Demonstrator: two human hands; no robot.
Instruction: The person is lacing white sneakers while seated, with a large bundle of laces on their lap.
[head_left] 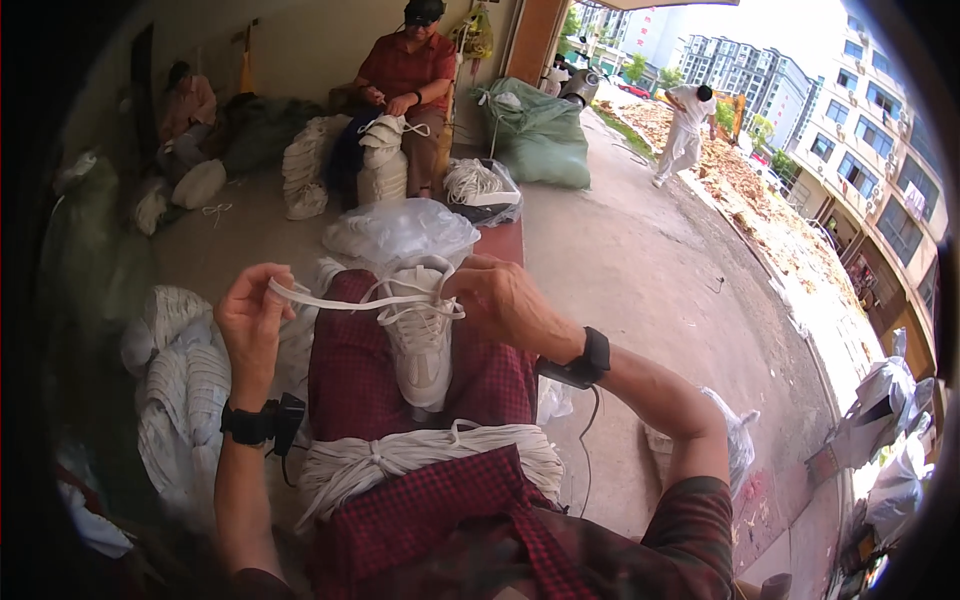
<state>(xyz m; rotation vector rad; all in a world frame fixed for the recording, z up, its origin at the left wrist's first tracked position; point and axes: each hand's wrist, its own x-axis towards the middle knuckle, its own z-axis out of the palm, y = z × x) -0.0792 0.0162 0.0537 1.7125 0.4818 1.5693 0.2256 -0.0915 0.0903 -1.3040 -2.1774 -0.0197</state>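
A white lace-up sneaker (422, 362) rests upright between my knees, its toe toward me. My left hand (258, 312) is raised to the left of it, pinching the end of a flat white shoelace (340, 303). That lace runs taut across to the top of the shoe, where loops lie over the lacing. My right hand (505, 305) is curled against the right side of the shoe's opening; its fingertips are hidden. Across my lap lies a tied bundle of white laces (400, 458), over a red-and-black checked cloth (430, 510).
Clear plastic wrap (405, 230) lies beyond the shoe. Stacked white shoe parts (185, 395) stand on the left. Ahead, a seated person in red (412, 75) works beside more stacks. A green sack (540, 140) and a box of laces (478, 185) are nearby. Someone in white (688, 130) walks outside.
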